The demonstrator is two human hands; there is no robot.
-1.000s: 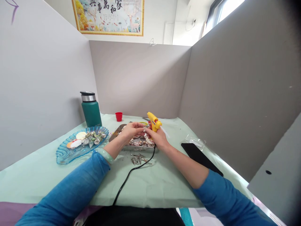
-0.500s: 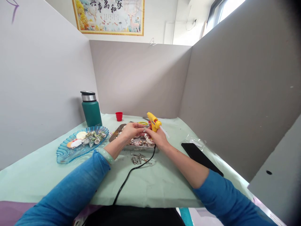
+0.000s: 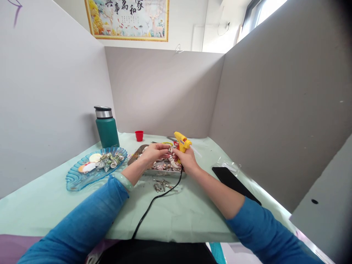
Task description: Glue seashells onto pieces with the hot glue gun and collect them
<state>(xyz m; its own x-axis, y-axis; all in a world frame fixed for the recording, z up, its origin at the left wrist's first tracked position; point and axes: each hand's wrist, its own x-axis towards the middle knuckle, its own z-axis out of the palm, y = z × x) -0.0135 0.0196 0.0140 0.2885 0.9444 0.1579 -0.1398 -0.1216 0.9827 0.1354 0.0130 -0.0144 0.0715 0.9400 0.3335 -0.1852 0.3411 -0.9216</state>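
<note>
My right hand (image 3: 187,160) is wrapped round a yellow hot glue gun (image 3: 182,142), whose nozzle points away and up to the left. A white glue stick sticks out of its back, and the black cord (image 3: 154,199) runs down to the table's front edge. My left hand (image 3: 153,153) pinches a small pale, shiny piece (image 3: 171,149), too small to name; my right fingertips are close to it or touching it. Both hands are over a metal tray (image 3: 165,172) of shells, partly hiding it. Several silvery metal clips (image 3: 162,185) lie in front of the tray.
At left, a blue scalloped dish (image 3: 75,182) holds shells, with a green bottle (image 3: 107,129) behind it. A red cup (image 3: 139,136) and yellow-handled scissors (image 3: 167,143) are at the back. A black flat slab (image 3: 236,185) lies at right. Grey partitions stand on three sides.
My right hand has shifted slightly right, with the glue gun turning a little. The small piece between my fingers has moved slightly right and up. The left hand has barely moved.
</note>
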